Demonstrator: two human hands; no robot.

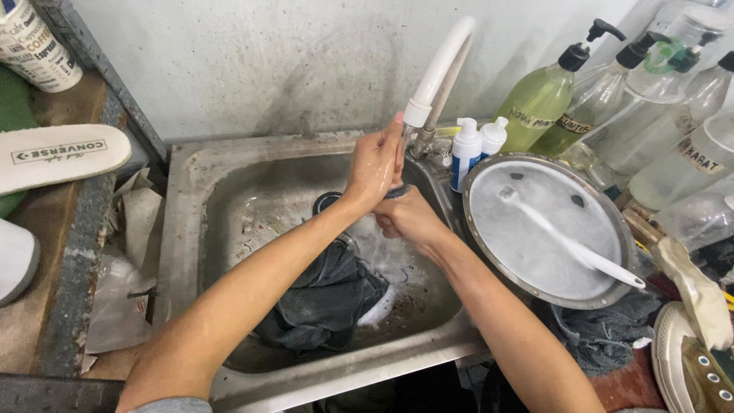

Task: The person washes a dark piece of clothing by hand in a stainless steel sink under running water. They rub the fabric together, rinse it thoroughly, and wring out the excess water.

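Both hands were held together under the white tap (440, 69) at the sink's (183, 229) back edge: the left hand (375, 164) was laid flat over the cupped right hand (409, 218), and whether anything was gripped could not be told. A dark cloth (329, 294) lay in the basin below.

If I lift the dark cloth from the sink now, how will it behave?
The dark cloth lies crumpled and looks wet, so it will probably hang floppy and drip. It likely feels heavy for its size. Water runs beside it in the sink, so it may be slippery.
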